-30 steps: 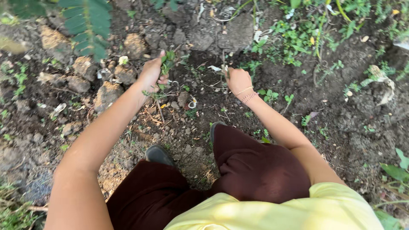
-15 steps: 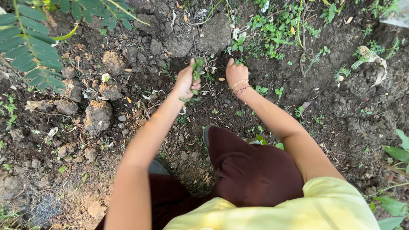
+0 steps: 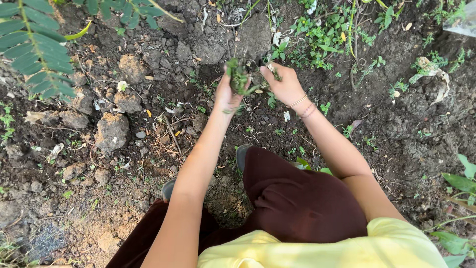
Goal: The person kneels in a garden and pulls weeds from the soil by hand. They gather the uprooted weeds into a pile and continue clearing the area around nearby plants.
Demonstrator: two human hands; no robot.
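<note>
The left hand (image 3: 225, 94) clenches a limp, light weed bunch (image 3: 238, 77), best gripped low at its stems, while the right hand (image 3: 285, 85) pinches 1 small sprig (image 3: 274, 73)

left hand (image 3: 227, 94) fingers behind weed clump (image 3: 238, 75) (partly), fern (image 3: 34, 44) cropped

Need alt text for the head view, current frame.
Seen from above, a crouching person's left hand clutches a bunch of pulled weeds while the right hand brings a small sprig toward it, over dark cloddy soil with green weeds beyond.
</note>
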